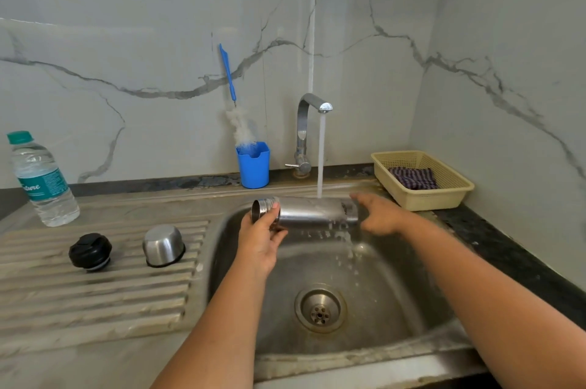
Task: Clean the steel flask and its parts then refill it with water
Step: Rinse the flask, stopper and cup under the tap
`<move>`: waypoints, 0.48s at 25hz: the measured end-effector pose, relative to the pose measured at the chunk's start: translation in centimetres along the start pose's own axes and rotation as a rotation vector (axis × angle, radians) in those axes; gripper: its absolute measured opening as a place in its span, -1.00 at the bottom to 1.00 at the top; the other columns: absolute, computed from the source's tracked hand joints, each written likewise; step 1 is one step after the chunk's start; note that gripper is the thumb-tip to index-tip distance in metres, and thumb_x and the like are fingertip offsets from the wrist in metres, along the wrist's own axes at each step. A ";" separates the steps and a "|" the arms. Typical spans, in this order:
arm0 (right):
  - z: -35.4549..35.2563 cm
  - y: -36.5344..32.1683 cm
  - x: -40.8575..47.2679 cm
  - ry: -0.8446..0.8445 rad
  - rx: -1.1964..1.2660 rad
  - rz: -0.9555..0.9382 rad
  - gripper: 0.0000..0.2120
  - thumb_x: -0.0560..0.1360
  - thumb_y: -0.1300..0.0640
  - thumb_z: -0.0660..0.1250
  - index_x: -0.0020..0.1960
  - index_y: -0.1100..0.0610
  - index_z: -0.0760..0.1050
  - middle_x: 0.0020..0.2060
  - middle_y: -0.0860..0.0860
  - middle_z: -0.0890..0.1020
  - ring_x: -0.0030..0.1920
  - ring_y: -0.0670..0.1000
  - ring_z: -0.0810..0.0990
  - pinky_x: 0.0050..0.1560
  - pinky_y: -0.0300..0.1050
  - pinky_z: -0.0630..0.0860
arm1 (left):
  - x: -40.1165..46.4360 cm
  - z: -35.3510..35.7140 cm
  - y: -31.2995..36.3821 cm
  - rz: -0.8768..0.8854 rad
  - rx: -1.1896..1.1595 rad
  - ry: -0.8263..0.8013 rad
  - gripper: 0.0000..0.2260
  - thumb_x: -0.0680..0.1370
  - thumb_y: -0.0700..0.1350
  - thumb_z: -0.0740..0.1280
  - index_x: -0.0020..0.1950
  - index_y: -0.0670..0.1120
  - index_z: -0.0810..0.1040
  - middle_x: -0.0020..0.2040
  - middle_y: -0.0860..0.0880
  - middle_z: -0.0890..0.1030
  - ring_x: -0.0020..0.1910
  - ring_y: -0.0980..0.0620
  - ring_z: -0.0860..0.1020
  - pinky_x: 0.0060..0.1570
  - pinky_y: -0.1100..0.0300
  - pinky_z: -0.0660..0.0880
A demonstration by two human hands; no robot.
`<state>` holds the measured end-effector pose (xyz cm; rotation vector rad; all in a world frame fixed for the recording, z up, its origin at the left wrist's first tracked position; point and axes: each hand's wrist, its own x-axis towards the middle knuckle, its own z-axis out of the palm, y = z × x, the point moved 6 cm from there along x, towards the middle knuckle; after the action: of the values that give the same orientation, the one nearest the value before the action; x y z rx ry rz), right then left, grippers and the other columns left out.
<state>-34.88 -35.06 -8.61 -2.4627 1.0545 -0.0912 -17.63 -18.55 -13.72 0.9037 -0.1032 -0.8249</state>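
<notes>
The steel flask (312,211) lies on its side over the sink (396,303), mouth to the left, under running water from the tap (309,122). My left hand (261,238) grips the flask near its neck. My right hand (379,214) holds its base end, blurred. Water drips off the flask into the basin. On the draining board (95,293) stand the black stopper (90,251) and the steel cup lid (163,245), upside down.
A blue holder (254,166) with a blue-handled bottle brush (233,103) stands behind the sink. A plastic water bottle (41,179) is at the far left. A beige basket (456,189) with a striped cloth (412,177) sits at the right.
</notes>
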 end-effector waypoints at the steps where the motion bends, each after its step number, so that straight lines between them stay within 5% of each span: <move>1: 0.4 0.1 -0.7 -0.012 -0.082 0.031 -0.15 0.42 0.27 0.34 0.58 0.01 -0.02 0.52 0.11 0.15 0.49 0.16 0.20 0.44 0.04 0.26 | -0.1 0.2 0.0 0.006 -0.030 -0.021 -0.73 0.52 -0.28 0.39 0.18 -0.10 0.45 0.27 -0.21 0.54 0.29 -0.20 0.51 0.36 -0.21 0.39; 3: 0.8 0.3 -1.0 0.011 0.068 0.064 -0.04 0.40 0.28 0.40 0.58 -0.06 -0.12 0.50 0.17 0.16 0.39 0.21 0.35 0.25 0.00 0.44 | -0.4 0.8 -0.3 -0.011 -0.107 -0.051 -0.64 0.53 -0.28 0.37 0.30 -0.16 0.42 0.28 -0.23 0.54 0.26 -0.19 0.53 0.37 -0.21 0.37; 5: 1.4 0.4 -0.6 0.065 0.575 0.113 -0.01 0.38 0.41 0.38 0.56 -0.13 -0.07 0.44 0.21 0.25 0.20 0.19 0.51 -0.04 -0.08 0.57 | -0.5 1.1 -0.7 -0.043 -0.191 -0.062 -0.57 0.53 -0.27 0.37 0.38 -0.18 0.37 0.27 -0.25 0.54 0.21 -0.19 0.54 0.37 -0.20 0.38; 7: 2.0 1.0 0.2 0.179 0.978 0.191 -0.15 0.39 0.50 0.28 0.53 -0.03 0.11 0.37 0.21 0.36 0.16 0.18 0.53 0.02 -0.02 0.61 | -0.4 1.2 -0.8 -0.066 -0.220 -0.090 -0.57 0.54 -0.29 0.35 0.39 -0.18 0.37 0.28 -0.26 0.54 0.20 -0.19 0.55 0.38 -0.18 0.38; 12: 1.8 2.4 1.1 0.341 1.029 0.152 -0.31 0.43 0.54 0.17 0.47 0.08 0.25 0.29 0.13 0.49 0.21 0.09 0.51 0.27 0.07 0.49 | 0.4 -0.2 -1.6 -0.172 0.154 -0.022 -0.67 0.52 -0.22 0.42 0.25 -0.19 0.47 0.22 -0.26 0.56 0.24 -0.20 0.54 0.31 -0.09 0.47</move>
<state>-35.30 -36.59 -11.36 -1.4510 0.9670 -0.8063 -18.22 -19.25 -15.15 1.0596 -0.1106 -0.9969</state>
